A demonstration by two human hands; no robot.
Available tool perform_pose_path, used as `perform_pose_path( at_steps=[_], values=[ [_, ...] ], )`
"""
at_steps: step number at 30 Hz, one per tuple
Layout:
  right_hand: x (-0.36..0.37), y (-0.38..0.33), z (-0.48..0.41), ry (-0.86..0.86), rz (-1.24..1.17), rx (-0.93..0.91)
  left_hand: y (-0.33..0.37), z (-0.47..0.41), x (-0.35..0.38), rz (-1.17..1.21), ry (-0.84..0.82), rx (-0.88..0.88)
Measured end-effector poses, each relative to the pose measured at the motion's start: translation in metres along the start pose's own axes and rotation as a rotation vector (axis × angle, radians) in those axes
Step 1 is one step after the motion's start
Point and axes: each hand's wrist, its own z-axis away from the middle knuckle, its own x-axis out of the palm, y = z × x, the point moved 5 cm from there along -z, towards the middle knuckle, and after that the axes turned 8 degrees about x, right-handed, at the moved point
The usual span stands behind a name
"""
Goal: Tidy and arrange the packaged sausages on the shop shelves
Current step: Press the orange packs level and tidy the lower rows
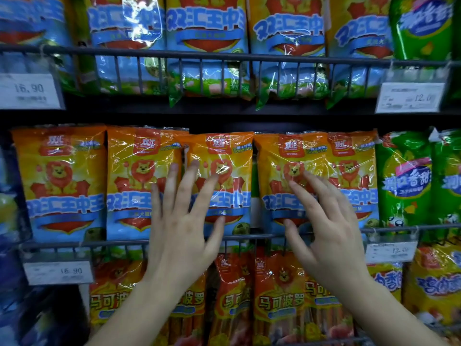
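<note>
**Inspector:** Item under handling, and where is it?

**Assistant:** Two orange sausage packs on the middle shelf (159, 121), upright behind the wire rail (74, 243). The centre pack (224, 148) has its long axis vertical, and its left edge appears to overlap the neighbouring pack. The right-hand pack (274, 158) stands just beside it, with a narrow dark gap (254, 181) between the two.

**Inspector:** Condition of the hands?

**Assistant:** The left hand (184, 226) is released, with its fingers straight and spread, laid against the face of the centre pack. It grasps nothing. The right hand (329, 228) is also released, its fingers spread and slightly bent over the lower face of the right-hand pack. Contact looks likely, but I cannot confirm it.

**Inspector:** Which relation governs the next move?

**Assistant:** Each pack lies directly ahead of its own hand, and the gap sits between the two hands. My judgement is that the packs want sliding sideways along the rail to close that gap and square the row. The left hand is nearer the centre pack and the right hand nearer the other.

**Inspector:** Surroundings?

**Assistant:** There are more orange packs to the left in the same row and green packs (404, 178) to the right. A price tag (58, 272) is clipped under the rail. Longer orange packs (279, 298) stand on the shelf beneath.
</note>
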Motion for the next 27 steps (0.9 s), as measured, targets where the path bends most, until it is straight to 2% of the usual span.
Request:
perform_pose_path(
  at_steps=[5, 9, 19, 27],
  values=[
    [0.013, 0.007, 0.000, -0.236, 0.257, -0.024, 0.024, -0.004, 0.012, -0.009, -0.076, 0.073],
    [0.017, 0.009, -0.004, -0.328, 0.329, -0.014, 0.027, -0.004, 0.019, -0.072, -0.145, 0.062],
    [0.014, 0.013, -0.010, -0.365, 0.396, -0.026, 0.026, -0.001, 0.020, -0.139, -0.191, 0.056],
    [0.019, 0.009, -0.002, -0.339, 0.388, 0.029, 0.021, 0.016, 0.013, -0.096, -0.203, 0.090]
  ],
)
